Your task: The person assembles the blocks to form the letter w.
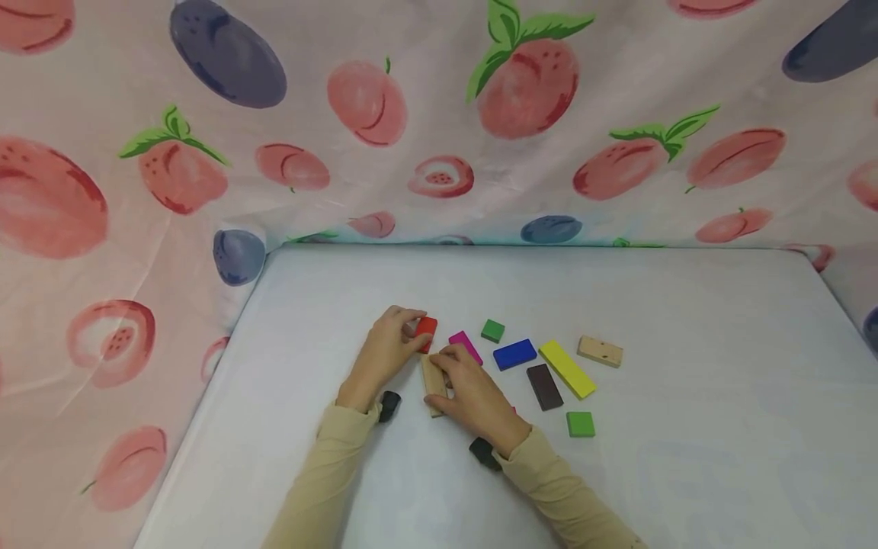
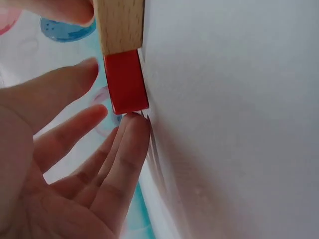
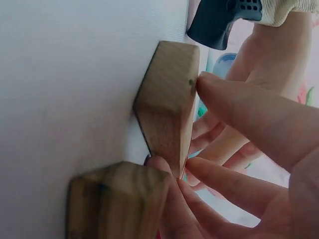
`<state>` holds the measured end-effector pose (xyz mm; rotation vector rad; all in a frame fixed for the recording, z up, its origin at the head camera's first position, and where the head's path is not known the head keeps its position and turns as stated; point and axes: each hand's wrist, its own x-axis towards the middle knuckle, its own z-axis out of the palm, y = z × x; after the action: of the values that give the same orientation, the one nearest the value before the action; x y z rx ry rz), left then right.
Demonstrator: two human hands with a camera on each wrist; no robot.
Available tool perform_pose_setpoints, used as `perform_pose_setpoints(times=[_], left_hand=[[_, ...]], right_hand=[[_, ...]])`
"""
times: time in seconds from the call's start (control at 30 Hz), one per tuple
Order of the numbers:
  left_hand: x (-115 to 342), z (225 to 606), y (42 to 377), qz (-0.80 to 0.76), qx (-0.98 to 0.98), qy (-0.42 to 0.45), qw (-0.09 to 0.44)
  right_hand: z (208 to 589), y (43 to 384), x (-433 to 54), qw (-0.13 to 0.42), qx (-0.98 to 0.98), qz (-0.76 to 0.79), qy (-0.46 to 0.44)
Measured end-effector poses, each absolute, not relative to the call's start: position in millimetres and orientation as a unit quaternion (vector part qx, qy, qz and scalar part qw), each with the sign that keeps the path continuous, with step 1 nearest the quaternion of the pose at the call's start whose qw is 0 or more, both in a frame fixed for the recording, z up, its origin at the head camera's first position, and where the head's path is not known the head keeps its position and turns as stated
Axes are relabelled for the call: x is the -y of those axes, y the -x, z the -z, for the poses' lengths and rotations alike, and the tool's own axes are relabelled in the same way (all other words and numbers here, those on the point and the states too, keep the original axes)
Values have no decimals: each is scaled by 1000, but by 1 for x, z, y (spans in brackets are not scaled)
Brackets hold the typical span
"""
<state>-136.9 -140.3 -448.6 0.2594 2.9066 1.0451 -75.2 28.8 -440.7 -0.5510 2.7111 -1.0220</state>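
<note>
- Left hand (image 1: pixel 387 345): loosely spread fingers touch red block (image 1: pixel 428 328)'s far end.
- Right hand (image 1: pixel 476 395): fingers pinch wood block (image 1: pixel 432 375), left on table (image 1: pixel 720 366); long axis near-to-far, far end slightly leftward, meeting red block.

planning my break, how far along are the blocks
Apparently done: red block and wooden block sit end to end. In hand: left hand touches the red, right hand grips the wood. Probably remaining: yellow block, blue block, brown block and others, lying scattered.
</note>
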Motion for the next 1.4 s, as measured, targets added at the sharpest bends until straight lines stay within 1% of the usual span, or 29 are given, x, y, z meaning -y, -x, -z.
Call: perform_pose_setpoints(times=[0.3,0.47,0.77,1.4], left_hand=[[144,451,143,-361,-924,-110,55],[143,452,141,-376,-920,-95,60],[140,450,134,-382,-922,-43,45],[138,450,131,-384,-923,-18,30]], right_hand=[[441,76,-31,100,-913,344,197],[442,76,-31,106,-909,353,197],[440,74,-30,105,-910,346,202],[443,77,-32,116,-908,358,185]])
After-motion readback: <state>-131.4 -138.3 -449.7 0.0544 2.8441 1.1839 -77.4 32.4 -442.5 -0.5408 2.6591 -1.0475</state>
